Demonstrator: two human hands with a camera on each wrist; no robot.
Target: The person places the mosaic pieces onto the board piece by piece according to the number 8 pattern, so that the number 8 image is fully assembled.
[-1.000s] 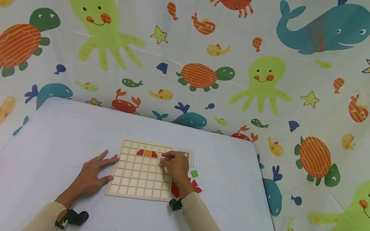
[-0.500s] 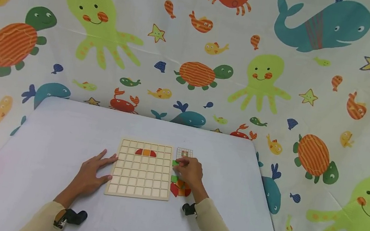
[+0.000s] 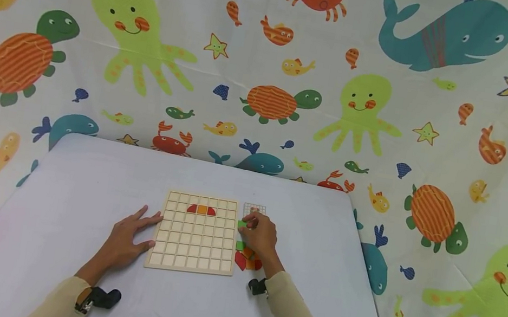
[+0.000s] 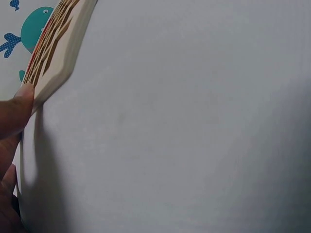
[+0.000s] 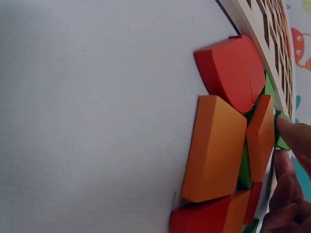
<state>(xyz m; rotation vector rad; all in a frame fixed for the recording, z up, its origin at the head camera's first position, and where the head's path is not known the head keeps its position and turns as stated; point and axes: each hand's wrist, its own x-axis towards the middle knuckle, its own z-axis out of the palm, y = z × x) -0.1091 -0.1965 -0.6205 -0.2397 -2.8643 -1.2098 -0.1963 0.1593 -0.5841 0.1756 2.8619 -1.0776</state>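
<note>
A wooden grid board [image 3: 190,252] lies on the table. Its upper part bears an orange square block [image 3: 202,210] between two red curved blocks. With fingers spread, my left hand [image 3: 124,237] touches the board's left edge; its thumb [image 4: 17,109] rests against the rim in the left wrist view. Right of the board, my right hand [image 3: 263,235] pinches a green block [image 5: 282,131] between thumb and fingers, close to the board's edge. Its far side is hidden by the fingers. Below that hand lie loose red, orange and green blocks, among them an orange block [image 5: 211,150] and a red block [image 5: 226,70].
A small printed grid card [image 3: 253,209] lies by the board's upper right corner, partly behind my right hand. The white table [image 3: 99,173] stretches around the board. A sea-animal patterned cloth [image 3: 246,141] hangs behind it.
My right hand has left the board's upper right squares and moved right and slightly down to the green block beside the board. My left hand has stayed at the board's left edge.
</note>
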